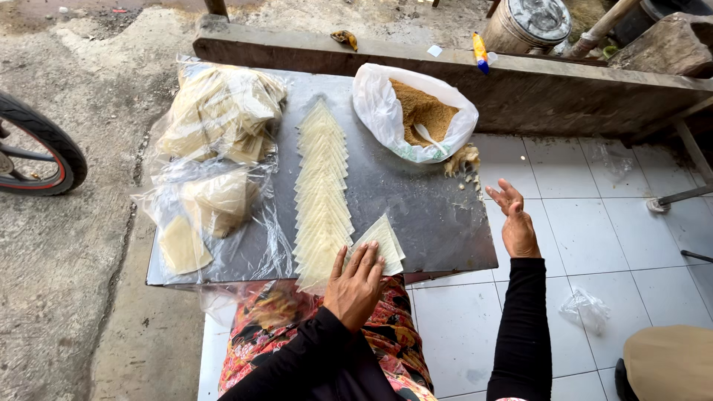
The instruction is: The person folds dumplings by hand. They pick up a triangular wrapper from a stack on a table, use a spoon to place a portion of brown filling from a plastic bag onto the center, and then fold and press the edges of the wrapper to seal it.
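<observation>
Pressing flat on a small stack of thin square wrappers (382, 245), left hand (355, 286) grips nothing. Right hand (514, 219) open, released, off the dull metal tabletop (416, 193). White plastic bag (379, 108) holds brown crumbly filling (420, 111).

Left hand (355, 282) palm-down, fingers spread flat, black-sleeved forearm angled in from below; right hand (514, 221) raised edge-on, fingers loosely open, holding nothing, black sleeve upright.
</observation>
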